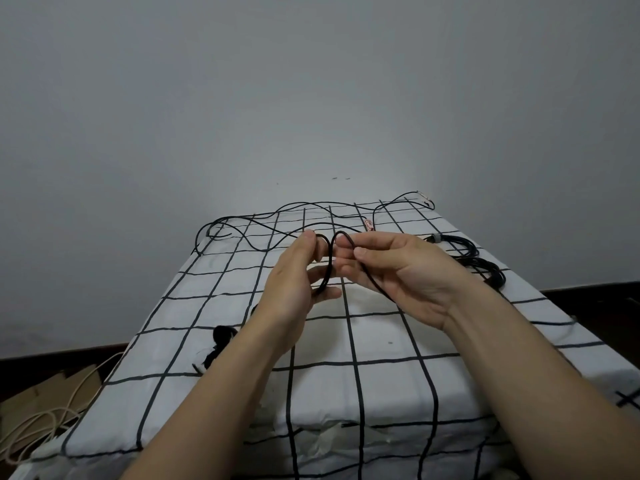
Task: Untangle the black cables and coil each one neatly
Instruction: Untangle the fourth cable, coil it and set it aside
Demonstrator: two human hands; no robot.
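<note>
1. The bed (381,386), under a white sheet with a black grid, is carrying everything; nothing here is looking heavy or fragile.
2. The black cable (328,268) is being held up over the middle of the bed, while its slack is trailing in loose waves along the far edge towards the far left corner; it is looking thin, light and limp, with enough spring to bow into a loop by itself; I judge it will be sliding easily through the fingers and snagging only where strands are crossing, so the best hold is right at the loop rather than out on the slack.
3. A finished coil (488,270) is lying by the right edge near the far corner, well apart from the slack.
4. The right hand (398,271) is turning palm-up, thumb and forefinger pinching the top of the loop, the cable running down across the palm.
5. The left hand (294,282) is standing edge-on, fingers curling round the other side of the loop and gripping it; both forearms are reaching forward, the hands almost touching.
6. A small black bundle (221,336) is sitting near the left edge; what it is, I cannot tell.
</note>
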